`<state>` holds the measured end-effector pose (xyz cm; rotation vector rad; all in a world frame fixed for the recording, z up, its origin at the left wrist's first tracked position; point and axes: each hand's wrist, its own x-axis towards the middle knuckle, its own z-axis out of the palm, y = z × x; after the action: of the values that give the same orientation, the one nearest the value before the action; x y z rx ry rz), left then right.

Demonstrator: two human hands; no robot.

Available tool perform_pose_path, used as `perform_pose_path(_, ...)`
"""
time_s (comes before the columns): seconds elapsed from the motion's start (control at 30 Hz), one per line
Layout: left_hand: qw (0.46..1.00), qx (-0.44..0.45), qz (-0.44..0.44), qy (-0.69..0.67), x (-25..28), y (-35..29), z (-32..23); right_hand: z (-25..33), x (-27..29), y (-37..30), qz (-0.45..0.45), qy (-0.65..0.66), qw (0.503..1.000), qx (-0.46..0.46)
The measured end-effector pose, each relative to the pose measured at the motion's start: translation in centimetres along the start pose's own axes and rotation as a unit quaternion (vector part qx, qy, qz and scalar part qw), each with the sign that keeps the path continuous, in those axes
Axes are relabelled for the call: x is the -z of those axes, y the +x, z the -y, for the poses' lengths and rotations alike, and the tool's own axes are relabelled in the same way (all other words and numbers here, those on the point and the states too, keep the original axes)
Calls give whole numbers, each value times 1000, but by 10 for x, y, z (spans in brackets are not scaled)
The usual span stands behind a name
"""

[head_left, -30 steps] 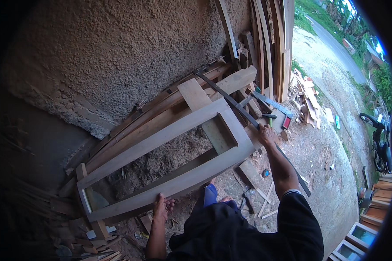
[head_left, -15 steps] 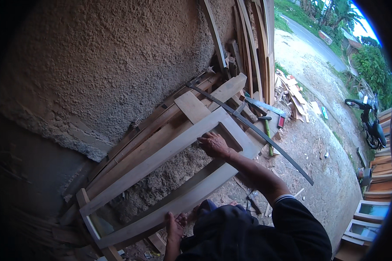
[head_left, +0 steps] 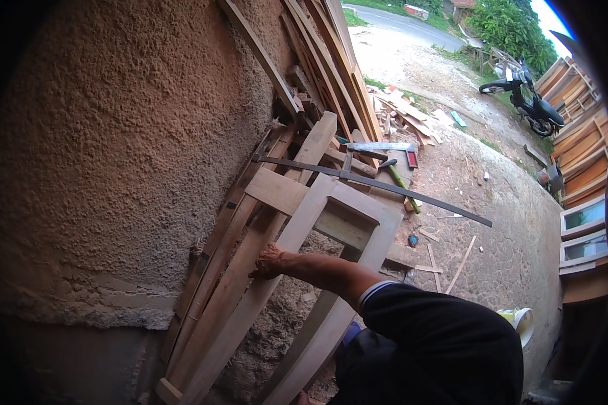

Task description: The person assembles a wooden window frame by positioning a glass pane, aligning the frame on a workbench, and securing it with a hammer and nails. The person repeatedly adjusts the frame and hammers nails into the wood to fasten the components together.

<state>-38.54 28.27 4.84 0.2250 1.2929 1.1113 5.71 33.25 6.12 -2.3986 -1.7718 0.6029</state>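
A long pale wooden window frame (head_left: 309,218) slants from the near lower edge toward the boards ahead, with rough ground showing through its opening. My right hand (head_left: 269,262) is on its left rail, fingers curled over the outer edge. Only a small part of my left hand (head_left: 302,399) shows at the bottom, beside the right rail; its fingers are mostly hidden. Under the frame's far end lies a short wooden board (head_left: 275,190). A long dark metal bar (head_left: 385,182) crosses the stacked timber just beyond the frame.
A hammer with a green handle (head_left: 402,183) and a try square (head_left: 385,146) lie past the bar. Long planks (head_left: 338,61) lean on the rough wall (head_left: 135,135). Wood scraps (head_left: 412,118) litter the ground. A motorcycle (head_left: 527,101) and a white bucket (head_left: 520,325) are at right.
My right hand has moved from over the opening to the frame's left rail. The view has turned, and my left hand has mostly dropped out of it at the bottom.
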Motion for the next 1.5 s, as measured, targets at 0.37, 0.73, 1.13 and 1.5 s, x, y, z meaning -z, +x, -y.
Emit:
perform_pose_path(0.37,943,-238,195,126,-186,-29,-39,29,155,-154,-312,-8,947,77)
perform_pose_path(0.73,849,-299,405,158,-287,-212,35,9,322,-495,-411,-207,882,107)
perform_pose_path(1.13,730,-152,641,183,-264,-480,271,-18,224,-807,-531,-382,750,-97)
perform_pose_path(1.5,610,-9,765,206,-188,-714,481,-99,131,-970,-546,-382,713,-219)
